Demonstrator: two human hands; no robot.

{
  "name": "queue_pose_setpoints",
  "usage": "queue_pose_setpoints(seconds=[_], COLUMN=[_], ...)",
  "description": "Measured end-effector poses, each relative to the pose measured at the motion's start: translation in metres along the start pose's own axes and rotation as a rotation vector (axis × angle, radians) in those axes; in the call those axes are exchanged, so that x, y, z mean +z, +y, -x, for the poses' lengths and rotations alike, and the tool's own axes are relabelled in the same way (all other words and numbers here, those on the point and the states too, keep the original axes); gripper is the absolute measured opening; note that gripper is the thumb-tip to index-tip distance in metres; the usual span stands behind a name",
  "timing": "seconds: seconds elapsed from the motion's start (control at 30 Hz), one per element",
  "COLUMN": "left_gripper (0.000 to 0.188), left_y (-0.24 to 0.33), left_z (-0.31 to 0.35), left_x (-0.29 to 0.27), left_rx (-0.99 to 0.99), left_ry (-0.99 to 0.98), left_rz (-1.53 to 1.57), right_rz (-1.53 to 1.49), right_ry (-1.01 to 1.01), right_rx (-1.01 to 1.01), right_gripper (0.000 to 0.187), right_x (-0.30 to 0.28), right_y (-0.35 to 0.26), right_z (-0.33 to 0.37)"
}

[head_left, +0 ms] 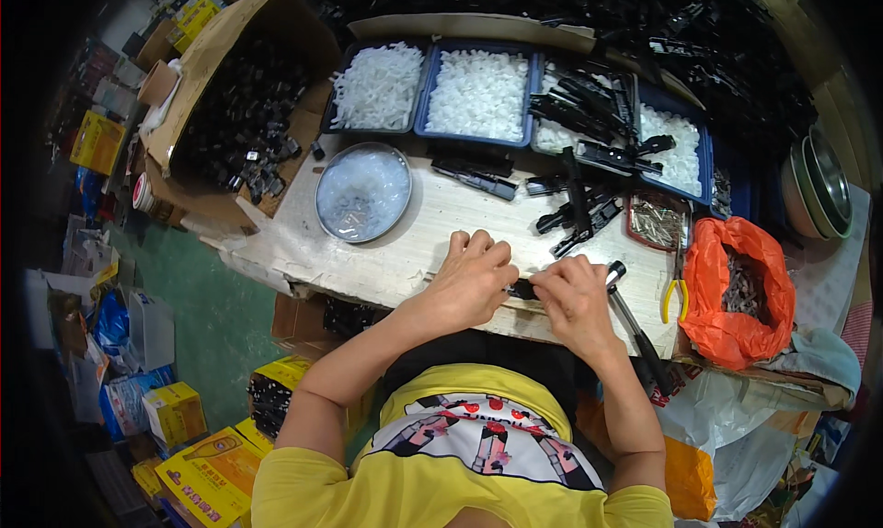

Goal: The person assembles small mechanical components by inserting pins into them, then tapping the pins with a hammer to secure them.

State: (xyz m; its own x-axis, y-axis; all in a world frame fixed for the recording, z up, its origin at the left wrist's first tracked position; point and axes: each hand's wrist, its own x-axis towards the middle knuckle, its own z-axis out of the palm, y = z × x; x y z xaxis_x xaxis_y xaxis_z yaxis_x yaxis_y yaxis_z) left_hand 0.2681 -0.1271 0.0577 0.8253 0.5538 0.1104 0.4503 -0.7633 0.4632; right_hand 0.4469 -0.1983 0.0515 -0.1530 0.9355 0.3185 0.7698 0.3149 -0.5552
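Note:
At the front edge of the table, a small black part (522, 290) shows between my two hands, mostly covered by fingers. My left hand (471, 284) is closed at its left end, fingers curled. From the right, my right hand (576, 298) pinches at the other end; whether a smaller piece is in its fingertips is hidden. Beside the right hand lies a hammer (635, 326) with a dark handle, its head on the table. Several long black plastic assemblies (578, 206) lie loosely piled beyond the hands.
Blue trays (426, 91) of white plastic pieces line the back. A round metal dish (405, 206) stands left, near a cardboard box (198, 86) of black parts. On the right are a small tray of metal pins (658, 220), yellow-handled pliers (676, 298) and a red bag (704, 289) of metal parts.

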Motion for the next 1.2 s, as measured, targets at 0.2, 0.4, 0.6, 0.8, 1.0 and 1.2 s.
queue_pose_setpoints(seconds=[0.2, 0.4, 0.6, 0.8, 1.0, 1.2], left_gripper=[0.018, 0.009, 0.01, 0.01, 0.008, 0.018], left_y=[0.022, 0.03, 0.058, 0.053, 0.039, 0.045], left_z=[-0.047, -0.222, -0.301, -0.31, -0.303, -0.22], left_x=[-0.028, 0.0, 0.047, 0.062, 0.046, -0.003], left_rx=[0.153, 0.254, 0.202, 0.252, 0.256, -0.279], left_ry=[-0.127, 0.196, 0.099, 0.119, 0.199, -0.069], left_rz=[-0.091, -0.125, -0.192, -0.17, 0.162, 1.546], right_rz=[0.217, 0.609, 0.658, 0.53, 0.457, 0.06], right_ry=[0.283, 0.073, -0.033, 0.05, 0.191, 0.371], right_rx=[0.183, 0.507, 0.54, 0.461, 0.392, 0.282], right_gripper=[0.008, 0.017, 0.013, 0.016, 0.01, 0.01], right_x=[-0.046, -0.067, -0.063, -0.068, -0.074, -0.088], right_y=[0.064, 0.105, 0.121, 0.122, 0.119, 0.107], right_z=[0.003, -0.004, -0.013, -0.009, -0.002, 0.004])
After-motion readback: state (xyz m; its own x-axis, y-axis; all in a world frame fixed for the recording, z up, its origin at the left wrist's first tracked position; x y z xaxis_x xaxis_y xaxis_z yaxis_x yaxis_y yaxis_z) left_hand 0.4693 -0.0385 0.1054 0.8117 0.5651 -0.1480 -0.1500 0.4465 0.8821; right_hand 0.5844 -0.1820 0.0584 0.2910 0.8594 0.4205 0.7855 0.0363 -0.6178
